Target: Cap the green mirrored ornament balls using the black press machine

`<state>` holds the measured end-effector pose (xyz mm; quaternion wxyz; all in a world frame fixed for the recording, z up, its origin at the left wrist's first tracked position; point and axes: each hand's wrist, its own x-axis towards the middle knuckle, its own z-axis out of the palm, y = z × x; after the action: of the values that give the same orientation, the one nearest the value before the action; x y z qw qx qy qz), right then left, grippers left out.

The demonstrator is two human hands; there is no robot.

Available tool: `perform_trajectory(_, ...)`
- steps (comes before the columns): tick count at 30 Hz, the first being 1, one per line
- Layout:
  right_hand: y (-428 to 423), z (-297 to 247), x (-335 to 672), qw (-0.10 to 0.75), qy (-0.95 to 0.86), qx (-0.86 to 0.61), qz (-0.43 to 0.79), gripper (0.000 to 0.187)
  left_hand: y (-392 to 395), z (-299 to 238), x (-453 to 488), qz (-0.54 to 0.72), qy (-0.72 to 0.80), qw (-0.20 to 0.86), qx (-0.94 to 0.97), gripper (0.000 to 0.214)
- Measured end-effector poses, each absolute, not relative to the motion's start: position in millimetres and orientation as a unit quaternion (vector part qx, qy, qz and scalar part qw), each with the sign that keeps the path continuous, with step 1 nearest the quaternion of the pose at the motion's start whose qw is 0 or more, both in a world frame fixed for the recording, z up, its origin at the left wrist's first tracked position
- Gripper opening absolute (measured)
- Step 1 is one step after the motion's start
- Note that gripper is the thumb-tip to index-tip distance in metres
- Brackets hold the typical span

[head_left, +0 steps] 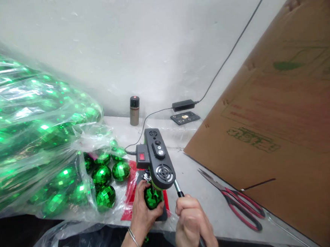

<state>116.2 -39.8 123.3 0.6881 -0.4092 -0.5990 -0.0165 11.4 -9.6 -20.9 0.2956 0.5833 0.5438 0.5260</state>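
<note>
My left hand (141,211), with a silver bangle at its wrist, is closed round a shiny green faceted ball (153,198). The ball sits under the rounded front end of a black machine (159,156) that has vent grilles and a red switch (141,156). In my right hand (193,221), fingers wrapped tight, is the black grip of a metal lever (177,186). Its rod runs up to the machine's right side. Part of the ball is hidden by my fingers and the machine head.
Several green faceted balls (102,175) lie left, by a large clear plastic bag (41,139) full of more. Red plastic (127,209) lies under the machine. Scissors (235,203) rest before a cardboard box (275,123). Behind are a small bottle (134,116), power adapter (183,105) and phone (185,118).
</note>
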Motion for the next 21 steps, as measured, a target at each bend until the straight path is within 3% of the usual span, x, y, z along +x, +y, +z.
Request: perform_trajectory(21, -36.3, 125.5, 107.5, 0.715, -0.558, -0.420, -0.042, 0.043, -8.8, -22.2, 13.5, 0.529, 0.544, 0.271, 0.592, 0.062)
